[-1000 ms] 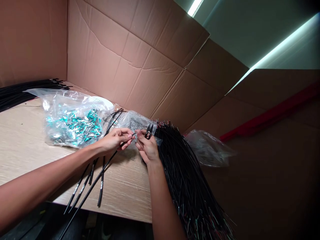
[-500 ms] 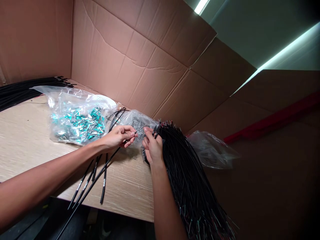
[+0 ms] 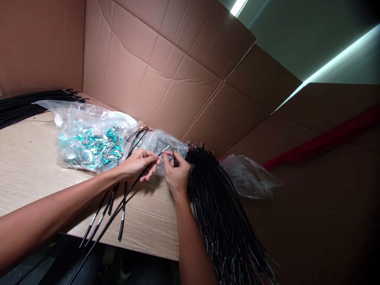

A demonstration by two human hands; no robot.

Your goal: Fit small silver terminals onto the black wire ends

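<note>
My left hand [image 3: 144, 163] pinches a long black cable [image 3: 118, 206] near its upper end; the cable slants down to the left past the table's front edge. Close beside it, my right hand [image 3: 176, 170] has thumb and forefinger pressed together at the cable's tip, and a small dark tool [image 3: 175, 159], like tweezers or snips, sits in its fingers. Behind both hands is a clear bag of small grey metal pieces [image 3: 162, 147]. Several shorter black cables with silvery bands [image 3: 122, 215] lie under my left forearm. What exactly the right fingertips pinch is too small to tell.
On the wooden table [image 3: 23, 170] lies a clear bag of teal and silver pieces [image 3: 97, 144]. Black cables [image 3: 35, 102] are bundled at the back left. A large black wire bundle [image 3: 222, 206] hangs at the right, beside another clear bag [image 3: 249, 178]. Cardboard walls [image 3: 127, 59] stand behind.
My right hand has moved left to the cable's end at my left fingertips, and the tool in it has turned. The cable end now shows between the hands. The view has shifted slightly.
</note>
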